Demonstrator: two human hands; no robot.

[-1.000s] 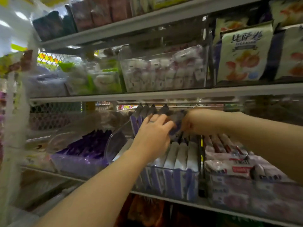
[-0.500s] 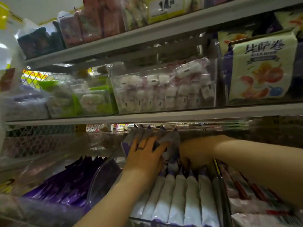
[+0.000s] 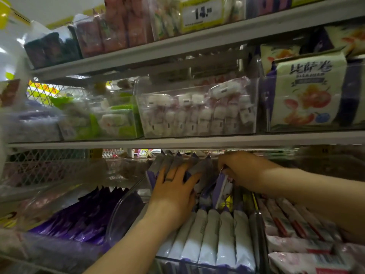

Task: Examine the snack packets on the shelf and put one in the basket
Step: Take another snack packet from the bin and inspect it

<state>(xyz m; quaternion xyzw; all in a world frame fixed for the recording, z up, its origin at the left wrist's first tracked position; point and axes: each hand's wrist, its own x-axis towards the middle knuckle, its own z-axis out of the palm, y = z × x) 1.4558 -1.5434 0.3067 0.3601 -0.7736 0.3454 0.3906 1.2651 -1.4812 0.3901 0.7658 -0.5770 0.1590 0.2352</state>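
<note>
A row of white and purple snack packets (image 3: 209, 236) stands upright in a clear bin on the lower shelf. My left hand (image 3: 173, 191) lies with straight fingers against the rear packets (image 3: 167, 162) and pushes them back. My right hand (image 3: 242, 170) reaches into the gap and its curled fingers pinch the top of one purple and white packet (image 3: 220, 186). No basket is in view.
Dark purple packets (image 3: 85, 216) fill a clear bin on the left; pink and white packets (image 3: 296, 234) lie on the right. The shelf above (image 3: 197, 140) holds bins of small white sweets (image 3: 197, 111), green packs (image 3: 110, 119) and a white bag (image 3: 308, 91).
The view has moved closer and tilted up. My left hand has pressed the rear packets further back, and my right hand has dipped into the gap and taken hold of one packet's top.
</note>
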